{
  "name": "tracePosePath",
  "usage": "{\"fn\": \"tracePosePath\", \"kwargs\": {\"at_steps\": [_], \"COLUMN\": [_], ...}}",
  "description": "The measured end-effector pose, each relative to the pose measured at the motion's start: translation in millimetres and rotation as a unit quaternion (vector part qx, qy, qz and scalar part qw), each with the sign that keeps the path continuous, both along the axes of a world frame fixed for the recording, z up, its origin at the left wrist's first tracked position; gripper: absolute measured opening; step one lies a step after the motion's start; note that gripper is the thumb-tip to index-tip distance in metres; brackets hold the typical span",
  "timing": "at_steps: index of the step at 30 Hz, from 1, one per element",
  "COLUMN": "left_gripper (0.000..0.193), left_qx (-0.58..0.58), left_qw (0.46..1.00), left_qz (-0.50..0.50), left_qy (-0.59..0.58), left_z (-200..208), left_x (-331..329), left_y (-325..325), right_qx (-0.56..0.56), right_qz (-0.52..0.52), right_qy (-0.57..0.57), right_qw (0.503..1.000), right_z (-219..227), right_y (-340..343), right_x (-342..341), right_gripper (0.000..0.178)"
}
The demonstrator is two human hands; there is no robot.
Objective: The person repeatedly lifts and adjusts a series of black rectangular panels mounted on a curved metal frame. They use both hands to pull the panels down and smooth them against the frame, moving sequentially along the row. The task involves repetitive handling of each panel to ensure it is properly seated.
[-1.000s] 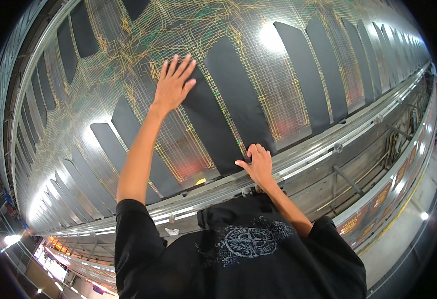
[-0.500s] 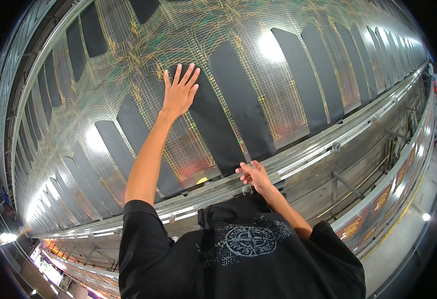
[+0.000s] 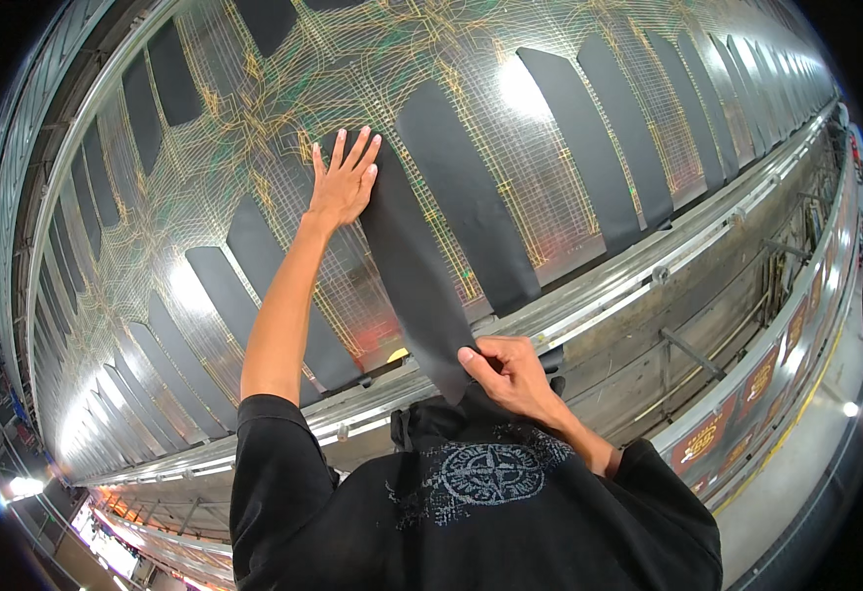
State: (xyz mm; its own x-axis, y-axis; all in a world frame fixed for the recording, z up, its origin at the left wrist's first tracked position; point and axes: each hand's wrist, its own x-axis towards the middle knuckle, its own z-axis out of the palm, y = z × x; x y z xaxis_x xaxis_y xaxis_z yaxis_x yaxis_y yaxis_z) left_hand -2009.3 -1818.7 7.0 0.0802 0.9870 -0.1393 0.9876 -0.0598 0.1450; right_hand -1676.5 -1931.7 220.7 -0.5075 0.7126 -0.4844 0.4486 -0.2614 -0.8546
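Observation:
My left hand (image 3: 343, 184) lies flat with fingers spread over the upper end of a dark grey sheet piece (image 3: 414, 258) on a long metal table. My right hand (image 3: 510, 372) is closed on the lower corner of that same piece, thumb on top. This near end is lifted off the table and hangs past its edge toward my chest. Under it the metal surface (image 3: 569, 264) carries a dense pattern of yellow, green and white lines. Another dark grey piece (image 3: 476, 202) lies flat just to the right.
More dark pieces (image 3: 574, 138) lie in rows along the table on both sides. A metal rail (image 3: 638, 286) runs along the near edge, with a lower ledge beneath it. A curved panel (image 3: 736, 414) stands at the right. Bright lamps reflect off the surface.
My right hand has gone from loose fingers at the table's edge to a grip on the piece's corner, raising its near end toward me. My left hand stays almost in place.

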Motion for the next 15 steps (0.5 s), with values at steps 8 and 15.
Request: {"fn": "tracePosePath", "kwargs": {"at_steps": [8,15], "left_gripper": [0.055,0.055], "left_qx": [0.02,0.029], "left_qw": [1.0,0.999], "left_qz": [0.005,0.002], "left_qy": [-0.006,-0.02], "left_z": [-1,-5], "left_x": [4,0], "left_y": [-1,-2], "right_qx": [-0.048,-0.024], "right_qz": [-0.047,-0.049], "right_qy": [-0.137,-0.185], "right_qw": [0.988,0.981], "right_z": [-142,-183], "right_y": [-50,-52], "right_x": [49,44], "right_gripper": [0.047,0.048]}}
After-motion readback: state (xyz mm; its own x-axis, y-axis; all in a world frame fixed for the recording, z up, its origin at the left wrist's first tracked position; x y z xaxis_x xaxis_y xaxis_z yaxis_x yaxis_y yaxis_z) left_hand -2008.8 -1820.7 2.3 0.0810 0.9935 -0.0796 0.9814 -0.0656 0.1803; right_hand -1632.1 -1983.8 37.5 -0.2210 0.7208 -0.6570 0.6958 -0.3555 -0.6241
